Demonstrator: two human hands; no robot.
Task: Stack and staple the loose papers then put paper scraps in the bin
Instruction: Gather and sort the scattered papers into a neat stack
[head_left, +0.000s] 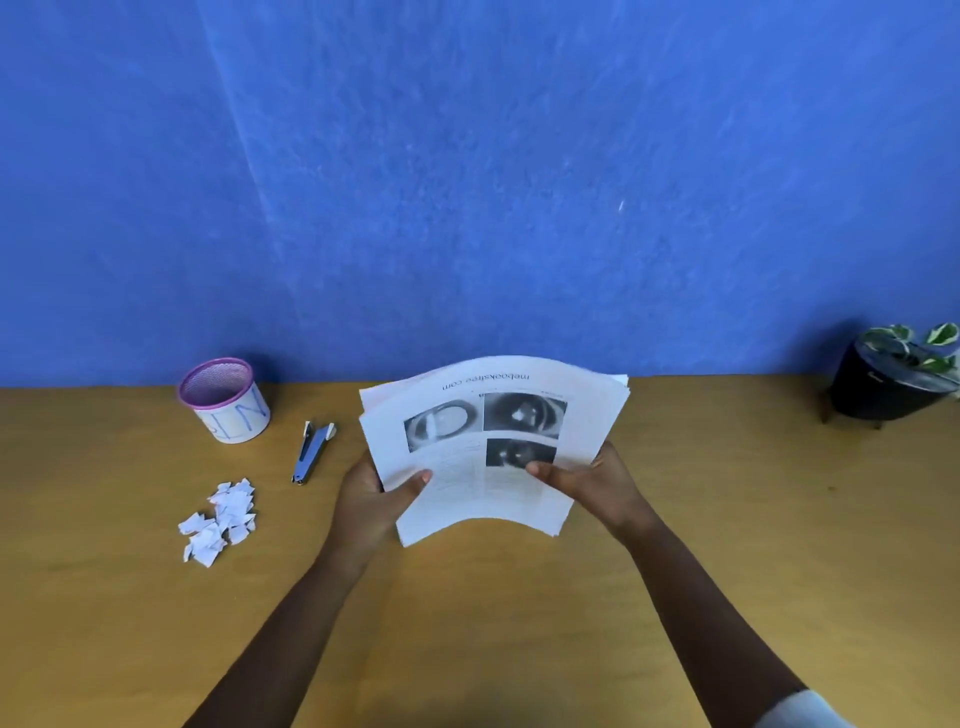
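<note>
A stack of papers (485, 447) is held up above the wooden table (675, 519), bowed upward across its middle. Its left edge is gripped by the left hand (374, 496), thumb laid on the top sheet and fingers curled beneath. Its right edge is pinched by the right hand (587, 480) in the same manner. To the left of the stack, a stapler (311, 452) is seen lying on the table. Farther left of the stack stands a mesh bin (224, 400) with a purple rim; its contents cannot be made out. A heap of paper scraps (221, 522) lies on the table nearer than the bin. Far right of the stack, a potted plant (896, 376) is set by the blue wall (467, 182).
</note>
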